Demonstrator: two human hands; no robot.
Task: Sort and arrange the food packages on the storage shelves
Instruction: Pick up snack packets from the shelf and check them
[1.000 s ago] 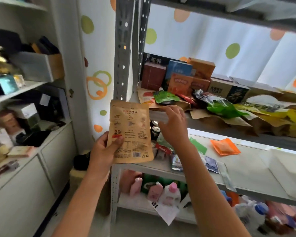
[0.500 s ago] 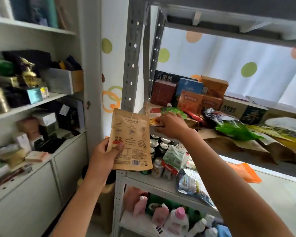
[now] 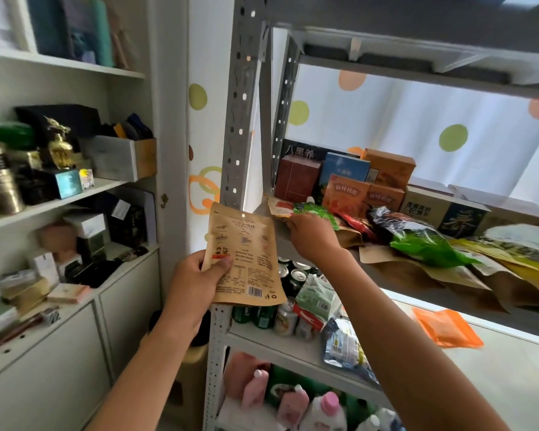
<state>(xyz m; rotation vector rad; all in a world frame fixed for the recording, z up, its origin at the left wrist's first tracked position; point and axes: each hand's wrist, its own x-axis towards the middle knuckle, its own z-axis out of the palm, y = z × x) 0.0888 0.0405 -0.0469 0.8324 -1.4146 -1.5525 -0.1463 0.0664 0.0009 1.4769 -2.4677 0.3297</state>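
dark box, upper-middle of frame: "八黑养" | orange box, centre: "鲜炖艳窝" | kraft pouch, centre-left: barcode, print too small to read

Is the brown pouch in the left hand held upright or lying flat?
Upright. The left hand pinches the brown pouch by its left edge, in front of the shelf post, printed back facing the camera, barcode at the bottom.

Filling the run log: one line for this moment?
left hand: holds kraft pouch | right hand: on green packet, upper shelf | stage: sorting
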